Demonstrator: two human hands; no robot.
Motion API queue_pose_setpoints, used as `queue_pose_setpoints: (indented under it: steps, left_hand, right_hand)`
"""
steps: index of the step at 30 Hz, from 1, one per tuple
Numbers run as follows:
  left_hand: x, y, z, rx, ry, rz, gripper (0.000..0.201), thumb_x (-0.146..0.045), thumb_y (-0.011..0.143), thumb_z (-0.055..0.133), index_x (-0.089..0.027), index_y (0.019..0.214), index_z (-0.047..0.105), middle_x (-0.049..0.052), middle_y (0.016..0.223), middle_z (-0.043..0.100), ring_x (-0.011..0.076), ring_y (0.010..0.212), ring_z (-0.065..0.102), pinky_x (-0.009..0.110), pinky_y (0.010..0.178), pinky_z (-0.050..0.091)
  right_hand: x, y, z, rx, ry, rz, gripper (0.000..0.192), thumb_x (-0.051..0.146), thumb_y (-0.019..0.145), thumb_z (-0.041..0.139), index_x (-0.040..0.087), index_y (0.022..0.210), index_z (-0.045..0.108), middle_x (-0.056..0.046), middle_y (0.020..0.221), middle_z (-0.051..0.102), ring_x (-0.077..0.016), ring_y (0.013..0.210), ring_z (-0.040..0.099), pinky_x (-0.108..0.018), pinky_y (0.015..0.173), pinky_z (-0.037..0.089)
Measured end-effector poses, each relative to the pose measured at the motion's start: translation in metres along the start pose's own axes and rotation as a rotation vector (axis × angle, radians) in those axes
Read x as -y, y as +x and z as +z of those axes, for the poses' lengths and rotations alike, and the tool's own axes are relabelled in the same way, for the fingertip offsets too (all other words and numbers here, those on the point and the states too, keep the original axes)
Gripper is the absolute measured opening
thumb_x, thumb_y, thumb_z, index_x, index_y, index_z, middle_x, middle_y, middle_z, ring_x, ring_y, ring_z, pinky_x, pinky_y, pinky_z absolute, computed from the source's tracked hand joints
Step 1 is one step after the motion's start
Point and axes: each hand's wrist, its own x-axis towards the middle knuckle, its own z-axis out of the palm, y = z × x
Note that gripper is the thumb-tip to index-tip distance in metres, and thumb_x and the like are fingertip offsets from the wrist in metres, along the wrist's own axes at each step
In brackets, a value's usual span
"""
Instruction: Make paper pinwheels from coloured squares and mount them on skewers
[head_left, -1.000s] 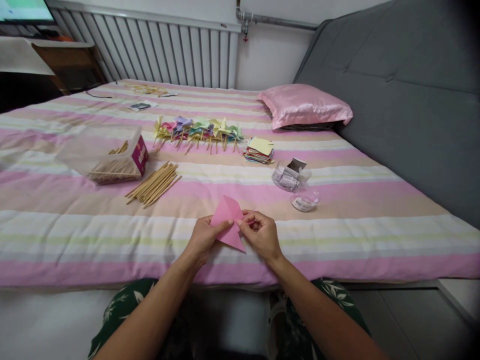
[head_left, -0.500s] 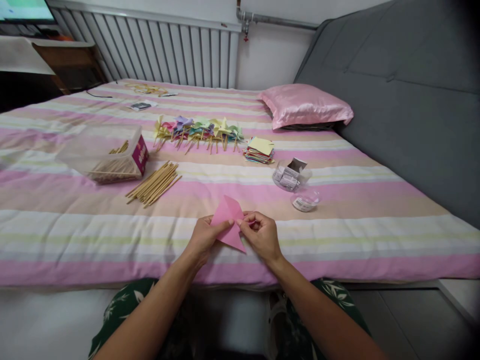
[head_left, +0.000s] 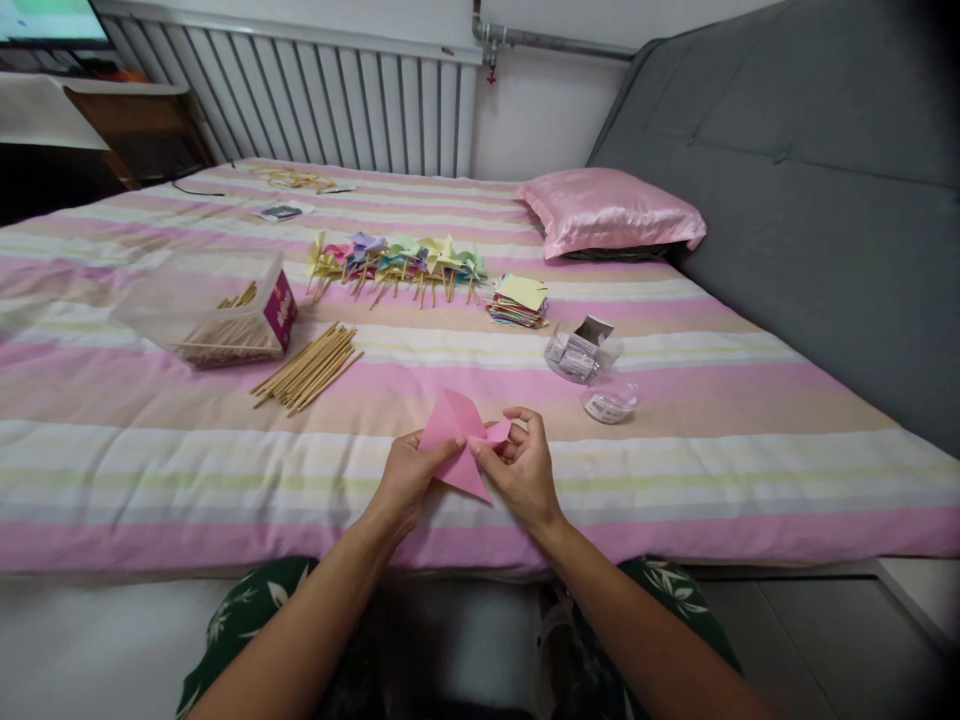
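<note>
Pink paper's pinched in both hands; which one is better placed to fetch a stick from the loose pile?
Probably left. The loose pile of sticks lies up and left of the left hand; the right hand, folding a flap of the pink paper, would have to cross over.

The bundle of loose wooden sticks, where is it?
The bundle of loose wooden sticks lies left of centre on the striped bedspread, beside the clear plastic box.

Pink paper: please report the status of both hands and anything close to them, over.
Left hand and right hand both pinching pink paper over striped bedsheet. Loose wooden sticks and small clear cup lie apart; nothing in the way.
</note>
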Motion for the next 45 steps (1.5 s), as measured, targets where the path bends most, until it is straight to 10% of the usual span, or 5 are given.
queue_pose_setpoints:
  steps: [19,39,45]
  left_hand:
    - [-0.011,-0.005,0.0,0.204,0.057,-0.037,0.02,-0.028,0.065,0.072,-0.014,0.054,0.063,-0.003,0.047,0.054,0.0061,0.042,0.042,0.019,0.045,0.03]
    - [-0.004,-0.004,-0.002,0.143,0.134,-0.056,0.025,-0.028,0.062,0.075,-0.01,0.08,0.07,0.008,0.07,0.068,0.0167,0.065,0.06,0.025,0.062,0.043]
    - [0.0,0.0,-0.001,-0.043,0.01,-0.001,0.025,-0.029,0.057,0.077,-0.011,0.072,0.068,0.004,0.063,0.066,0.0135,0.058,0.057,0.023,0.056,0.041]
  right_hand:
    - [0.012,0.017,-0.02,0.124,0.217,0.432,0.068,0.024,0.056,0.073,0.019,0.117,0.044,0.005,0.069,0.057,-0.0111,0.058,0.054,-0.024,0.059,0.044]
    - [0.004,0.013,-0.015,0.236,0.055,0.208,0.065,0.027,0.061,0.074,0.02,0.118,0.044,0.006,0.071,0.054,-0.0082,0.056,0.051,-0.02,0.054,0.043]
    - [0.007,0.016,-0.018,0.124,-0.075,-0.003,0.059,0.032,0.067,0.071,0.023,0.118,0.043,-0.004,0.094,0.061,-0.0145,0.075,0.059,-0.028,0.067,0.049]
